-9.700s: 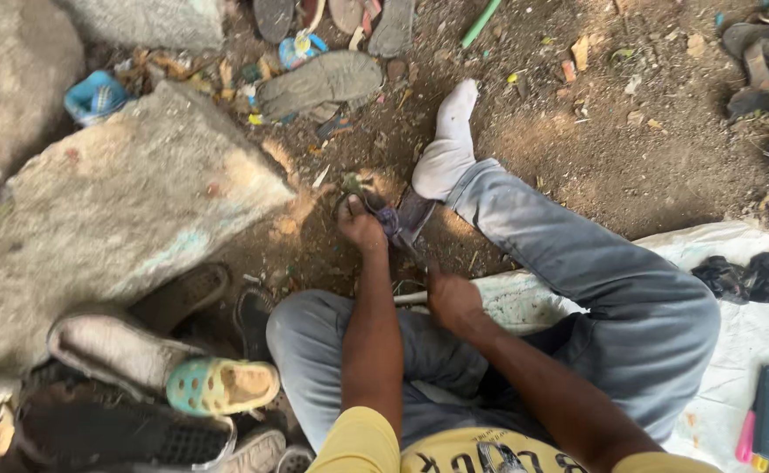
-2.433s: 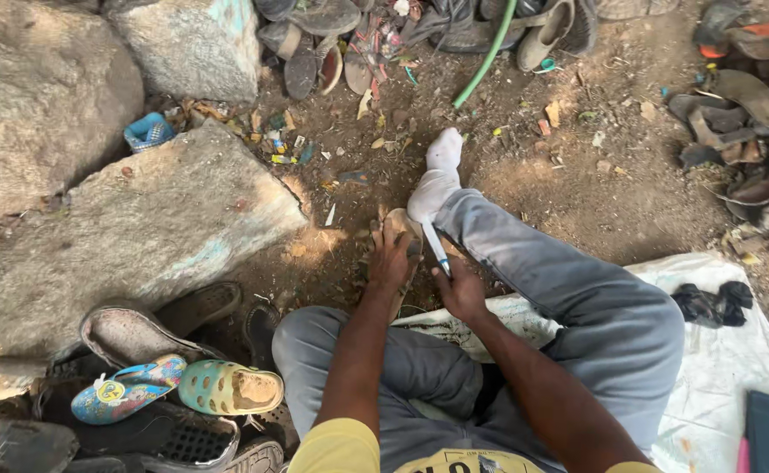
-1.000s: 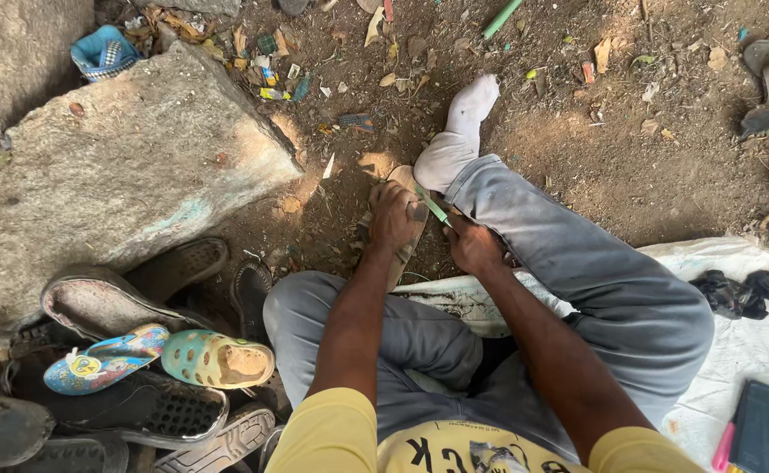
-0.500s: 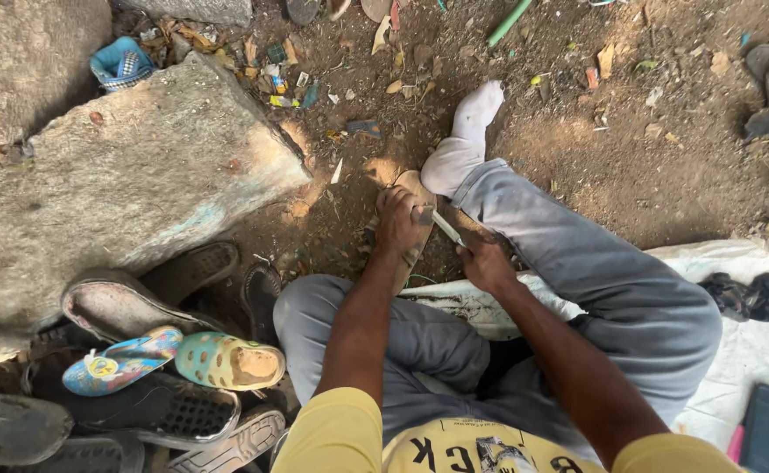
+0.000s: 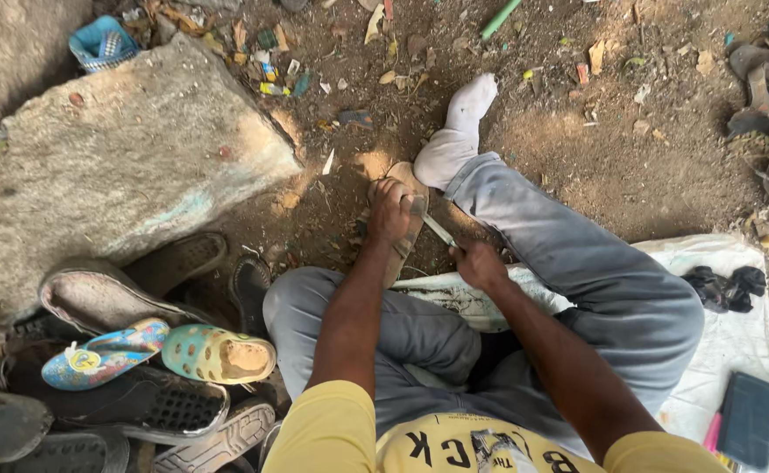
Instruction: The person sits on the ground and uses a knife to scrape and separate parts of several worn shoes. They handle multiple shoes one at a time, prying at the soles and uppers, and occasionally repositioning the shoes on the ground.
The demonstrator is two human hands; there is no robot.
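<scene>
- Dirt ground (image 5: pixel 630 166) is spreading across the whole view, littered with scraps, and the person is sitting on it with one leg stretched forward and the other folded in.
- Big stone slab (image 5: pixel 113 175) is lying to the left, well apart from the hands; a heap of worn shoes (image 5: pixel 139 377) is piling up below it, near the folded knee.
- White sheet (image 5: pixel 726 324) is lying under the person on the right, carrying a dark rag and a flat dark case.
- Socked foot (image 5: pixel 459 131) is resting just beyond the hands, touching or nearly touching the sole's far end.
- Tan sole (image 5: pixel 406 219) is sitting on the ground between the legs; the left hand (image 5: pixel 389 210) is pressing down on it, fingers curled tightly over its upper part.
- Right hand (image 5: pixel 479 265) is gripping a thin blade (image 5: pixel 437 229), fingers closed fully round the handle, tip pointing toward the left hand.
- Risk, as I judge it: the blade is aiming straight at the left fingers, so a slip off the hard sole could be cutting them.
- The sole is lying on loose dirt with no bench under it, so it could be shifting under pressure and spoiling the cut.
- The foot is sitting close behind the line of the blade, so an overshoot might be reaching the sock.
</scene>
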